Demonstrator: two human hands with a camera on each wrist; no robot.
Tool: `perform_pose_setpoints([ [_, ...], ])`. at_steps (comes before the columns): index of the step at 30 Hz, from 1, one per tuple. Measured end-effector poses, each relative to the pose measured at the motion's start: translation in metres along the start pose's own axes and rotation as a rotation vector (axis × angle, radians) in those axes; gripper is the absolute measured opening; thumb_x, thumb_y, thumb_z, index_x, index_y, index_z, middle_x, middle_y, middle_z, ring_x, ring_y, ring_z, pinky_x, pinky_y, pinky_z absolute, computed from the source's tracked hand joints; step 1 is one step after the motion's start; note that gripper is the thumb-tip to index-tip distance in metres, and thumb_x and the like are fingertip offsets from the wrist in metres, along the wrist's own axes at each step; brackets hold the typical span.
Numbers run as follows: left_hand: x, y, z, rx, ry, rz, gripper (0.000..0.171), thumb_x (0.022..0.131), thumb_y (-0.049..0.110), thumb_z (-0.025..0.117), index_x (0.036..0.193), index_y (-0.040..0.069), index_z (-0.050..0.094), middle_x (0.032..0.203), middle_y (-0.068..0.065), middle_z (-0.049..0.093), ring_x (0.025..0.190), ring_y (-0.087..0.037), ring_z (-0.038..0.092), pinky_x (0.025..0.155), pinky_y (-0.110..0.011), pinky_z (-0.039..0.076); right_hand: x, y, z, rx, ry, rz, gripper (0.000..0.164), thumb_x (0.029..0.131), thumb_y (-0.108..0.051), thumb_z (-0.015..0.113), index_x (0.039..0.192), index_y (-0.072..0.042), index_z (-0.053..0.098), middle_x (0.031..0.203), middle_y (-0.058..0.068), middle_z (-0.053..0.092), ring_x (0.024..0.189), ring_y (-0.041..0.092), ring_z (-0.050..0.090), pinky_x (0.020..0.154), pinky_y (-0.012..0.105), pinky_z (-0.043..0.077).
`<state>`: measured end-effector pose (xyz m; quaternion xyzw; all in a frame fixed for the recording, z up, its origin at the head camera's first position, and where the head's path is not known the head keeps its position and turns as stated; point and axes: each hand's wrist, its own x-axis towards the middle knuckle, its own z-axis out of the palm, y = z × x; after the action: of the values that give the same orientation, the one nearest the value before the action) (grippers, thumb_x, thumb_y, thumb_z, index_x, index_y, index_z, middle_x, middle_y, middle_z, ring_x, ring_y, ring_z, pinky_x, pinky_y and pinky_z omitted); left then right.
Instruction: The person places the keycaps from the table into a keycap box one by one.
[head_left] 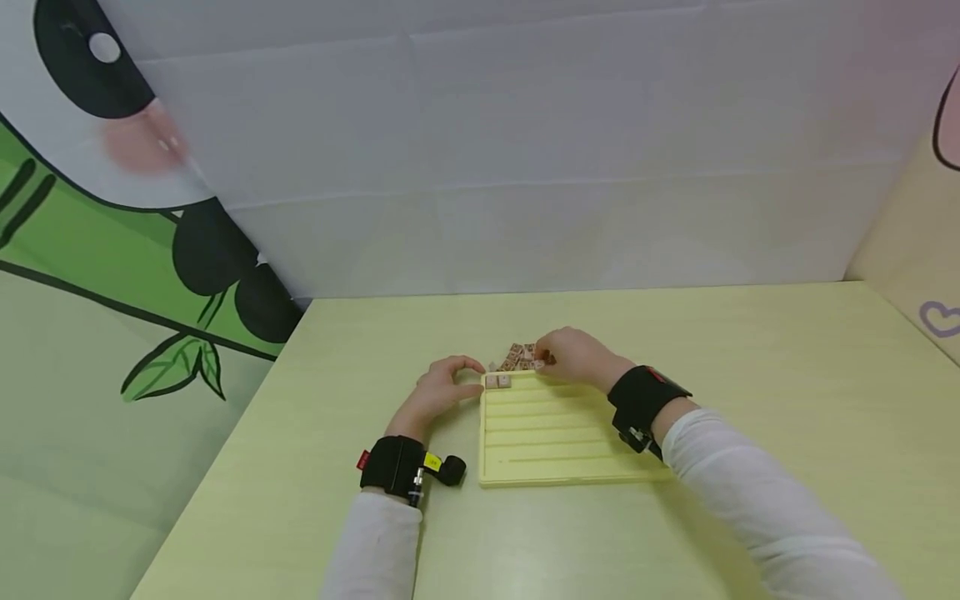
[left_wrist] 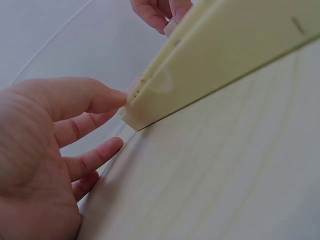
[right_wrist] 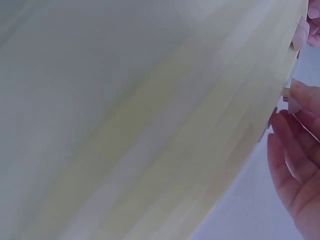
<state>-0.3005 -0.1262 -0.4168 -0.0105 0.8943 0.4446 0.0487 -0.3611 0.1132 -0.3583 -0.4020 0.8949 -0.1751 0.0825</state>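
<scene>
A tile (right_wrist: 293, 106) is pinched in the right hand (head_left: 579, 358) near the tray's (head_left: 555, 442) far edge, beside a pile (head_left: 516, 358); two tiles (head_left: 498, 382) sit in its far-left corner, gripped by the left hand (head_left: 441, 390); hands apart.

Pale yellow tray (head_left: 555, 440), brown tiles (head_left: 514, 357)

A pale, faintly creased wall (head_left: 525, 125) rises behind the light yellow-green bench (head_left: 795, 392), whose near surface carries a soft sheen. On the left, a printed panel (head_left: 75, 467) shows a black cartoon eye (head_left: 86, 79) with 1 white dot (head_left: 104, 47), a pink cheek patch (head_left: 142, 140), a green band (head_left: 105, 229), 2 dark rounded shapes (head_left: 213, 250) and green leaves (head_left: 161, 367). On the right, a cream wall (head_left: 915, 242) bears a purple heart outline (head_left: 930, 326) and a pink shape (head_left: 952, 129) outlined in black.
</scene>
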Motion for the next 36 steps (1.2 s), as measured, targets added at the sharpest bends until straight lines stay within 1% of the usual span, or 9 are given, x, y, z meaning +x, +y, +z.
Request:
perform_pose_setpoints([
  [4, 0.0, 0.001, 0.0, 0.005, 0.005, -0.004, 0.024, 0.082, 0.022, 0.07, 0.105, 0.018, 0.065, 0.141, -0.009, 0.048, 0.138, -0.035, 0.031, 0.111, -0.061, 0.014, 0.002, 0.0, 0.004, -0.022, 0.031, -0.013, 0.014, 0.087, -0.012, 0.067, 0.097, -0.004, 0.068, 0.088, 0.007, 0.06, 0.074, 0.016, 0.052, 0.071, 0.03, 0.047],
  [7, -0.001, 0.001, 0.0, 0.0, 0.007, -0.006, 0.024, 0.081, 0.021, 0.07, 0.105, 0.018, 0.066, 0.141, -0.009, 0.048, 0.138, -0.035, 0.031, 0.111, -0.061, 0.015, 0.003, -0.002, 0.006, -0.023, 0.037, -0.018, 0.012, 0.086, -0.012, 0.068, 0.095, -0.004, 0.068, 0.085, 0.007, 0.057, 0.072, 0.016, 0.049, 0.069, 0.029, 0.045],
  [10, -0.002, 0.001, -0.001, 0.0, 0.006, -0.004, 0.024, 0.081, 0.02, 0.07, 0.105, 0.017, 0.066, 0.14, -0.009, 0.049, 0.137, -0.034, 0.031, 0.112, -0.059, 0.017, 0.004, -0.007, 0.008, -0.017, 0.02, -0.018, 0.006, 0.087, -0.012, 0.067, 0.088, -0.007, 0.066, 0.077, 0.004, 0.054, 0.068, 0.015, 0.044, 0.065, 0.027, 0.039],
  [12, -0.003, 0.001, -0.001, -0.002, 0.003, -0.003, 0.023, 0.081, 0.02, 0.07, 0.104, 0.017, 0.066, 0.14, -0.009, 0.049, 0.137, -0.034, 0.032, 0.112, -0.058, 0.018, 0.006, -0.009, 0.009, -0.017, 0.003, -0.019, 0.005, 0.087, -0.012, 0.067, 0.085, -0.008, 0.065, 0.073, 0.002, 0.052, 0.066, 0.014, 0.043, 0.063, 0.027, 0.036],
  [15, -0.005, 0.001, -0.001, -0.003, -0.001, 0.001, 0.023, 0.081, 0.02, 0.07, 0.104, 0.017, 0.066, 0.139, -0.009, 0.05, 0.136, -0.033, 0.033, 0.112, -0.056, 0.019, 0.007, -0.014, 0.011, -0.023, -0.022, -0.025, 0.005, 0.088, -0.012, 0.066, 0.084, -0.009, 0.065, 0.069, 0.0, 0.051, 0.064, 0.013, 0.042, 0.062, 0.026, 0.035],
  [20, -0.006, -0.001, -0.002, 0.002, -0.007, 0.011, 0.024, 0.081, 0.02, 0.07, 0.104, 0.017, 0.066, 0.138, -0.009, 0.051, 0.136, -0.034, 0.033, 0.111, -0.058, 0.018, 0.006, -0.021, 0.015, -0.061, -0.041, -0.042, 0.005, 0.088, -0.013, 0.065, 0.088, -0.008, 0.066, 0.071, 0.0, 0.055, 0.064, 0.013, 0.045, 0.063, 0.026, 0.038],
  [24, -0.009, -0.003, -0.003, 0.016, -0.012, 0.019, 0.024, 0.081, 0.022, 0.07, 0.104, 0.018, 0.066, 0.139, -0.008, 0.051, 0.136, -0.034, 0.033, 0.111, -0.061, 0.015, 0.004, -0.028, 0.019, -0.074, -0.041, -0.02, 0.005, 0.089, -0.014, 0.065, 0.088, -0.009, 0.066, 0.073, 0.0, 0.057, 0.065, 0.012, 0.048, 0.064, 0.027, 0.041],
  [30, -0.014, -0.006, -0.005, 0.026, -0.024, 0.029, 0.024, 0.08, 0.022, 0.07, 0.103, 0.018, 0.066, 0.139, -0.008, 0.05, 0.136, -0.035, 0.033, 0.11, -0.063, 0.01, 0.0, -0.037, 0.026, -0.08, -0.019, -0.007, 0.005, 0.088, -0.014, 0.065, 0.085, -0.009, 0.066, 0.071, 0.0, 0.056, 0.064, 0.013, 0.046, 0.063, 0.027, 0.039],
  [36, -0.02, -0.01, -0.008, 0.033, -0.036, 0.044, 0.024, 0.08, 0.021, 0.07, 0.103, 0.018, 0.066, 0.139, -0.008, 0.051, 0.135, -0.035, 0.033, 0.11, -0.063, 0.01, -0.002, -0.047, 0.034, -0.07, -0.024, 0.024, 0.006, 0.088, -0.015, 0.066, 0.085, -0.01, 0.065, 0.071, 0.0, 0.055, 0.063, 0.013, 0.045, 0.062, 0.027, 0.038],
])
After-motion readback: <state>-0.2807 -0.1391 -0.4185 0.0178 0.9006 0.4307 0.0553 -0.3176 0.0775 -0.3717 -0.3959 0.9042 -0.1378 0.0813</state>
